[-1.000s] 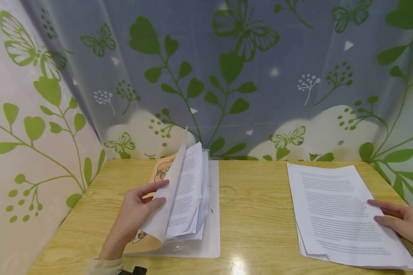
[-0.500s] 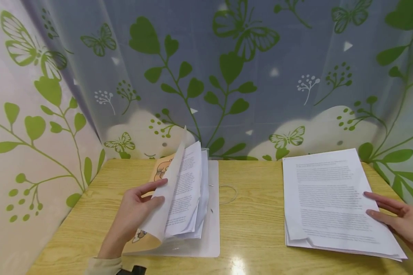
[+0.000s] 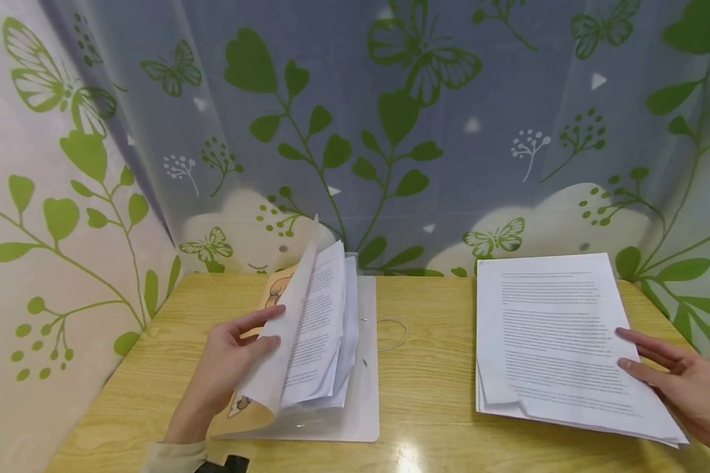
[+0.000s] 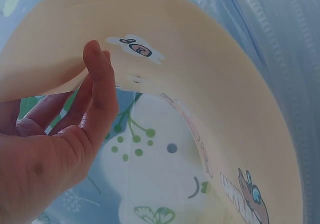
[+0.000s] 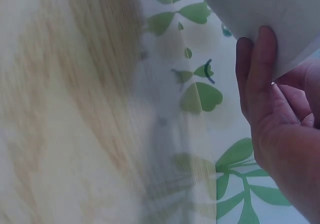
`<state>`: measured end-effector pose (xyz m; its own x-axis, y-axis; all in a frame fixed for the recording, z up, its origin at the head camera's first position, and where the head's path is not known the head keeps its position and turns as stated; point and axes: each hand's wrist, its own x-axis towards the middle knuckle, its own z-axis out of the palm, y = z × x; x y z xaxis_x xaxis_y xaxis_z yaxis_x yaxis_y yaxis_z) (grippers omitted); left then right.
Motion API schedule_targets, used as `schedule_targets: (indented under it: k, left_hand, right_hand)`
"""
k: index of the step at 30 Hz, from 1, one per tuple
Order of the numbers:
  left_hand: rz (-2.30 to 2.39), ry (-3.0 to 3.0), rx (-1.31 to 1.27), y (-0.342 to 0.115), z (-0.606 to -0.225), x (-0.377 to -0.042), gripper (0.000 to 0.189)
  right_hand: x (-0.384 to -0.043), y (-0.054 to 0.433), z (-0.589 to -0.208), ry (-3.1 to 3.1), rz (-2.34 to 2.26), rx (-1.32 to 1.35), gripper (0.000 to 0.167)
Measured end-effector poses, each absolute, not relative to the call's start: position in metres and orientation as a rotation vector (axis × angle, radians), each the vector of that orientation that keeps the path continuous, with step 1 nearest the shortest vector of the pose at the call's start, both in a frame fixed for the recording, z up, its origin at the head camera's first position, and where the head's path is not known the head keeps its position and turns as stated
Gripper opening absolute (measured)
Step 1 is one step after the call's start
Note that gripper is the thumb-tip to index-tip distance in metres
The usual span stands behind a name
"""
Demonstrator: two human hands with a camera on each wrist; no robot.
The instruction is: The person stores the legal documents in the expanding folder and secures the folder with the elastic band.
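Note:
My left hand [image 3: 233,361] pinches the cover of a file folder [image 3: 363,401] and holds it lifted and bent back. The cover's outside is peach with cartoon animals, which shows large beside the left hand [image 4: 75,129] in the left wrist view; its inside is white. A sheaf of printed sheets [image 3: 316,328] stands fanned inside the folder. At the right, my right hand [image 3: 677,381] grips a stack of printed paper [image 3: 550,328] by its right edge, thumb on top. The stack is tilted up, its lower left corner creased. In the right wrist view the paper's underside [image 5: 270,4] shows above the fingers.
A wood-grain table [image 3: 428,381] lies under everything. A thin cord loop [image 3: 407,335] sticks out from the folder's right side. A curtain [image 3: 355,131] with green leaves and butterflies hangs behind the table and along both sides.
The right hand has brought the paper stack leftward and raised it, with its far edge tipping up. The left hand keeps the folder cover nearly still.

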<state>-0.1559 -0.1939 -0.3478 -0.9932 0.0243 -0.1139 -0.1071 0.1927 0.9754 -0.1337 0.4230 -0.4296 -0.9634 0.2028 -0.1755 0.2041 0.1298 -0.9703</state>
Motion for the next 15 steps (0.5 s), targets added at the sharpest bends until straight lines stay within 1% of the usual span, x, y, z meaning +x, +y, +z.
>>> schedule_targets:
  k: [8,15]
  left_hand:
    - [1.94,2.326,-0.077,-0.194,-0.349,-0.157,0.049]
    - [1.946,2.318,-0.085,-0.193,-0.35,-0.157,0.049]
  right_hand:
    - [-0.132,0.407,-0.426,2.36,-2.043,0.35,0.044]
    - [-0.132,0.391,-0.421,2.296,-2.082,0.337,0.046]
